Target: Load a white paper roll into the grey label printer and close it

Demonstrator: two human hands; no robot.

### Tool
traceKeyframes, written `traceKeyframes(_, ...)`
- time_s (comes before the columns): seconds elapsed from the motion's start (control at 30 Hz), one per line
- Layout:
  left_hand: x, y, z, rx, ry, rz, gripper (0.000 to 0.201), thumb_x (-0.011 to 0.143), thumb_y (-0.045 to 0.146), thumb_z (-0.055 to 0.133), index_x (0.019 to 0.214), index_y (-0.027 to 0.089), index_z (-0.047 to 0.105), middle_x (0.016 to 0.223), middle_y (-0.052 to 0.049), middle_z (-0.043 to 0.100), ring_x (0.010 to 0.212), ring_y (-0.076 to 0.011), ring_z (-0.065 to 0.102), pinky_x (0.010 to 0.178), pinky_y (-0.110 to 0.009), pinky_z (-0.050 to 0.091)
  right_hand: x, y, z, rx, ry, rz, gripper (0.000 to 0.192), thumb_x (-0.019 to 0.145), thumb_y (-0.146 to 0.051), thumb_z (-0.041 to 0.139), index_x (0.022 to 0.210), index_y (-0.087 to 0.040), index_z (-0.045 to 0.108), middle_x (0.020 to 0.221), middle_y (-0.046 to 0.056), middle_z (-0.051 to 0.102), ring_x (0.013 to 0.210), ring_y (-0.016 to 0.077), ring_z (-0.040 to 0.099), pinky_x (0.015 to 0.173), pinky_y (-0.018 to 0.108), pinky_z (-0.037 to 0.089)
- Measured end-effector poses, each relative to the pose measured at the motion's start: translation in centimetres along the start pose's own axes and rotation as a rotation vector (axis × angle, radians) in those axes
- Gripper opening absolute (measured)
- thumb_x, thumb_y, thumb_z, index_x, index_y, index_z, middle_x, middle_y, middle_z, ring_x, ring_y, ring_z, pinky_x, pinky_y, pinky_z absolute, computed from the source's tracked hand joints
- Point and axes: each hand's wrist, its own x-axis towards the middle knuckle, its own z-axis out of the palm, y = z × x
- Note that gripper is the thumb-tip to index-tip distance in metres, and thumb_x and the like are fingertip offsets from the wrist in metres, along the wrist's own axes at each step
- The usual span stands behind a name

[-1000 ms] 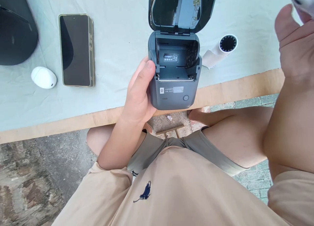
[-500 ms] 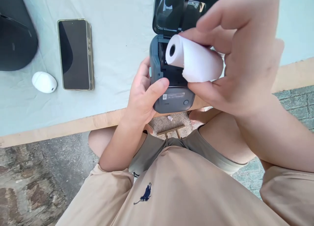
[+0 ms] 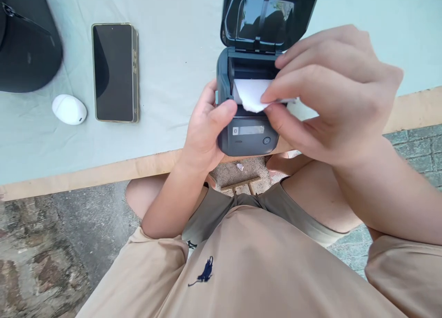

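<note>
Bright, diffuse daylight; reflections on the open lid (image 3: 267, 18); frame edges stretched.

We see a pale blue-green cloth (image 3: 179, 138) spread over a table with a bare wooden edge (image 3: 152, 163). Below it, grey ground (image 3: 93, 221) meets rough brown stonework (image 3: 37, 267) at lower left, perhaps a wall, though we cannot be sure. Greenish paving bricks (image 3: 419, 145) lie to the right, under soft, even light.
</note>
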Motion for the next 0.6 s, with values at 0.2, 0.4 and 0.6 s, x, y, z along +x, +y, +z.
traceKeyframes(0.2,-0.1,-0.3,-0.6,0.073,0.03,0.005,0.046,0.08,0.044,0.08,0.12,0.032,0.059,0.112,-0.003,0.073,0.125,-0.0335,0.068,0.091,-0.046,0.062,-0.1,-0.7,0.1,0.096,-0.018,-0.055,0.013,0.094,-0.035,0.058,0.098,-0.024,0.063,0.1,-0.003,0.072,0.111,0.0158,0.07,0.091,0.035,0.054)
traceKeyframes(0.4,-0.3,-0.2,-0.5,0.093,0.002,0.042,0.057,0.076,0.041,0.084,0.122,0.026,0.055,0.105,-0.003,0.072,0.126,-0.033,0.07,0.087,-0.039,0.065,-0.3,-1.0,-0.3,0.014,-0.095,0.146,0.02,0.092,-0.034,0.059,0.111,-0.029,0.062,0.114,0.001,0.068,0.112,0.0211,0.064,0.098,0.041,0.048)
traceKeyframes(0.6,0.0,-0.8,-0.8,0.055,-0.012,0.078,0.052,0.079,0.04,0.082,0.123,0.028,0.057,0.11,-0.004,0.072,0.108,-0.029,0.075,0.077,-0.039,0.065,0.3,-1.3,-1.0,0.138,-0.088,0.189,0.027,0.089,-0.047,0.063,0.11,-0.03,0.066,0.112,0.002,0.066,0.111,0.0204,0.062,0.104,0.045,0.05)
